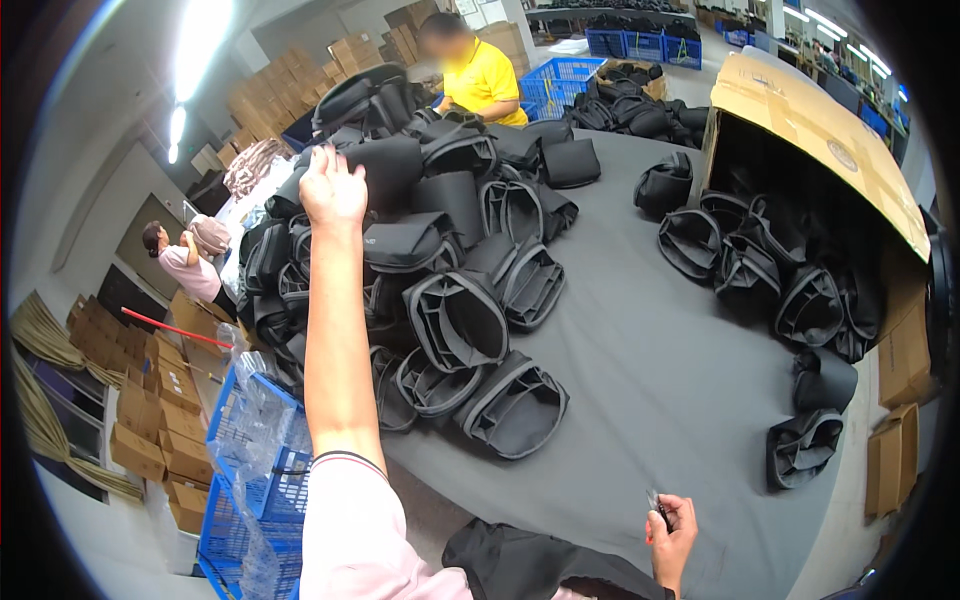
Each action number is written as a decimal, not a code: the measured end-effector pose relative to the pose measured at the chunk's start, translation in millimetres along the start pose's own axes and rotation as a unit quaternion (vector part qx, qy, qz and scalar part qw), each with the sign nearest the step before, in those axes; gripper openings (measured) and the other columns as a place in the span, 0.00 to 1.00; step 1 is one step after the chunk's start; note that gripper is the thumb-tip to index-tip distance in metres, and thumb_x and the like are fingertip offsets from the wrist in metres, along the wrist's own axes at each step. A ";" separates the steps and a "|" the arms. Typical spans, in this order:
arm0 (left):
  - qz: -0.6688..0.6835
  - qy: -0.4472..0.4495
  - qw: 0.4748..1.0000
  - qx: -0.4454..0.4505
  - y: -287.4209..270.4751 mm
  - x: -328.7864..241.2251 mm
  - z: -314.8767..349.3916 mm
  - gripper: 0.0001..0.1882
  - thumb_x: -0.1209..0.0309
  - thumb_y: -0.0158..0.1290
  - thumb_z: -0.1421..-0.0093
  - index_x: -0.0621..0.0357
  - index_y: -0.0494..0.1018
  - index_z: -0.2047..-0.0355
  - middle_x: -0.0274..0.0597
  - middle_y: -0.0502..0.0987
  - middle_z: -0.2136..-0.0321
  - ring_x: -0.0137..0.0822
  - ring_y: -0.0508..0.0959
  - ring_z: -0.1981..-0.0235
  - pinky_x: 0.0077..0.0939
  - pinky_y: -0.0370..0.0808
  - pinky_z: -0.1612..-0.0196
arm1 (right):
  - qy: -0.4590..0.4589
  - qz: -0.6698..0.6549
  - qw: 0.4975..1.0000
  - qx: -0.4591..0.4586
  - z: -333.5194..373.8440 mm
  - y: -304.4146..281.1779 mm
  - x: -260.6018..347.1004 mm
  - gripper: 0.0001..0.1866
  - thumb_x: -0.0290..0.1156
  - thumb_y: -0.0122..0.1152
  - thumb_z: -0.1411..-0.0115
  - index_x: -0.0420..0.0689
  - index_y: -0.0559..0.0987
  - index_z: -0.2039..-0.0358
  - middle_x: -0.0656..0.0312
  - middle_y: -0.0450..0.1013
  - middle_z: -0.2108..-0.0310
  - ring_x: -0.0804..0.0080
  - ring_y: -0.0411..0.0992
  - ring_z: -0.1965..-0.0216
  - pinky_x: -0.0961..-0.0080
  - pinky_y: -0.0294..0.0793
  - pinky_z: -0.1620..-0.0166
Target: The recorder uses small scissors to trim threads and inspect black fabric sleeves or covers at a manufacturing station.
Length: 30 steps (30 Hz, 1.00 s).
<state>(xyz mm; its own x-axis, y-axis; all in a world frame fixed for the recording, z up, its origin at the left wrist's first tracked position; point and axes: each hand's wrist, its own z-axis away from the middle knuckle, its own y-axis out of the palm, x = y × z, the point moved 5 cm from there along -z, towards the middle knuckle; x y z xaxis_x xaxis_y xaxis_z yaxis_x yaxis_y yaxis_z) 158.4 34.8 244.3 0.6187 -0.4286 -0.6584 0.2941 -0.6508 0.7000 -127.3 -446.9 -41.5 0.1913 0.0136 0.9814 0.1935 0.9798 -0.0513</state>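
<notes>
My left arm stretches forward over a heap of black padded fabric bags (458,322). At the heap's far side, my left hand (333,190) is open, its fingers extended near a dark bag (380,168); whether it touches one I cannot tell. Close to the table's near edge, my right hand (672,537) is closed around small thread snips (656,506), their metal tips pointing up and away. Several bags gape open, showing grey-edged divided insides. A piece of black fabric (545,560) lies in front of my body.
On the grey table (630,370), a large cardboard box (820,140) lies on its side at right, bags spilling out. Blue plastic crates (265,440) stand at the left edge. Across the heap works a person in yellow (485,80); another person in pink (190,262) stands far left.
</notes>
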 end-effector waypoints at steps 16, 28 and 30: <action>-0.175 -0.326 0.855 0.365 50.1 161.3 206.1 0.16 0.69 0.51 0.41 0.61 0.68 0.54 0.46 0.74 0.59 0.36 0.75 0.58 0.28 0.70 0.51 | -0.133 0.053 0.967 -0.211 -99.4 -102.4 19.8 0.07 0.28 0.47 0.37 0.39 0.71 0.68 0.69 0.62 0.79 0.85 0.59 0.79 0.87 0.57 0.78; -0.246 -0.459 0.731 0.441 66.2 257.0 285.7 0.18 0.66 0.52 0.42 0.61 0.68 0.54 0.41 0.75 0.59 0.30 0.74 0.58 0.23 0.68 0.52 | -0.032 0.406 0.853 -0.325 -170.9 -292.6 -43.0 0.36 0.23 0.60 0.50 0.51 0.59 0.41 0.52 0.70 0.62 0.58 0.70 0.61 0.63 0.67 0.57; -0.258 -0.475 0.714 0.445 59.6 266.7 293.3 0.18 0.65 0.52 0.42 0.61 0.68 0.54 0.41 0.75 0.59 0.30 0.74 0.57 0.23 0.68 0.52 | -0.024 0.382 0.864 -0.326 -170.8 -266.2 -42.7 0.37 0.20 0.58 0.51 0.55 0.57 0.40 0.52 0.72 0.64 0.57 0.71 0.63 0.64 0.68 0.59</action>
<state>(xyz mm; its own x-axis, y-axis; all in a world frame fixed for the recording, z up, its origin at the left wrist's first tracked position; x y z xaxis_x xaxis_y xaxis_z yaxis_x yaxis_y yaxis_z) 127.2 -302.2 29.4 -0.3030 0.0565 -0.9513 -0.5366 -0.8351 0.1213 -22.6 -742.4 -101.4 0.4658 0.6309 0.6205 0.5325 0.3602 -0.7660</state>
